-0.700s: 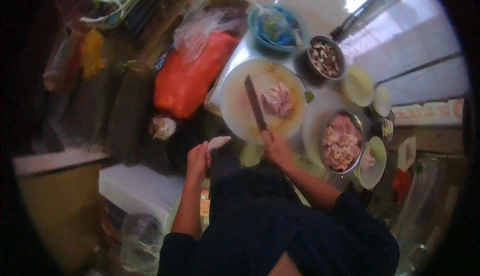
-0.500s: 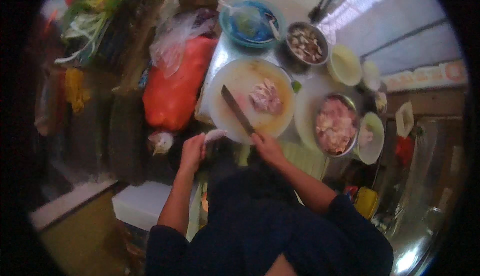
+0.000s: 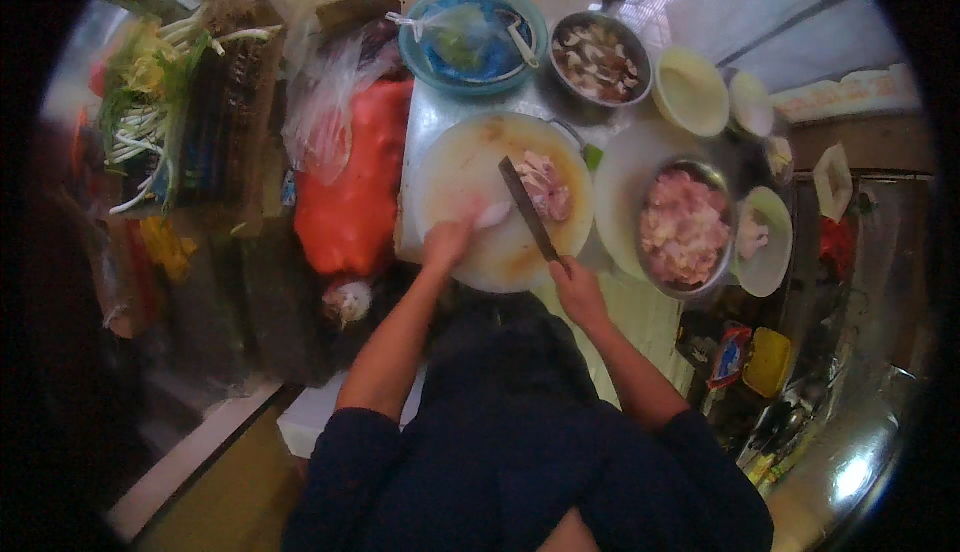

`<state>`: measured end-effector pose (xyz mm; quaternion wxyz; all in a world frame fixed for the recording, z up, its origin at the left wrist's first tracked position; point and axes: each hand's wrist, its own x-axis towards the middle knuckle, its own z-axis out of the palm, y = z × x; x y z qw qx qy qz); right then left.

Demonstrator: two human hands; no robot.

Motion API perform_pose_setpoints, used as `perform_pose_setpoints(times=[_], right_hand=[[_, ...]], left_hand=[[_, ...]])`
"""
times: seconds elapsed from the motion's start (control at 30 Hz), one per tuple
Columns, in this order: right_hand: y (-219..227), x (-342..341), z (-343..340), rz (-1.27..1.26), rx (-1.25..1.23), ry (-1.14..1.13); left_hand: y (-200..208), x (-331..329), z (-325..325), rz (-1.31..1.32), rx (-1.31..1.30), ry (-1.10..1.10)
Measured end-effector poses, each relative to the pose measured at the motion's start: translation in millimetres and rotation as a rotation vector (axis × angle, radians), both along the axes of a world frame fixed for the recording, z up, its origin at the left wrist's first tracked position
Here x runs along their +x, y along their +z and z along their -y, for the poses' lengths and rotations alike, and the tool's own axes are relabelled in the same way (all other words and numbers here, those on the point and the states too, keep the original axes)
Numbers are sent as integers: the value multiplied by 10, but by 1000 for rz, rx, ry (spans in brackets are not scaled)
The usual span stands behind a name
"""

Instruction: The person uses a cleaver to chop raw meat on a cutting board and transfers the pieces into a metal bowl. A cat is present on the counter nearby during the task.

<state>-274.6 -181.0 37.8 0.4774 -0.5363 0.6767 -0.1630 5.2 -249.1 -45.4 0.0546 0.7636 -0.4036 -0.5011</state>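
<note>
Now our left hand [image 3: 447, 244] has brought a pale meat piece [image 3: 492, 215] onto the chopping board [image 3: 455, 167], fingers pinching it; our right hand [image 3: 577, 290] stays closed round the knife [image 3: 528, 208], ready to cut.

L hand [image 3: 447, 244] on round cutting board [image 3: 470, 167], holding pale meat piece [image 3: 492, 214]. R hand [image 3: 578, 290] grips knife [image 3: 528, 208]; meat pile [image 3: 545, 185] just beyond blade.

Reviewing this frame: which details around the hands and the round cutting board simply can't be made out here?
- Head view: the pale piece at the left hand is motion-blurred; its kind and the grip are unclear.
- The knife handle is hidden inside the right hand.
- The near rim of the cutting board is covered by both hands.
- Contents of the blue bowl are veiled by a plastic bag.
- Small dishes at right are too small and fisheye-bent.
</note>
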Motion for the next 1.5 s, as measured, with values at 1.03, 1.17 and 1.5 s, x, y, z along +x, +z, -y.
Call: perform_pose_setpoints(times=[1.03, 1.17, 1.5], right_hand=[[489, 363, 179, -57, 126, 91], [809, 601, 237, 111, -216, 92], [-114, 1026, 258, -63, -8, 219]], left_hand=[[108, 207, -253, -84, -587, -5], [5, 82, -322, 136, -709, -40], [242, 11, -311, 217, -643, -156]])
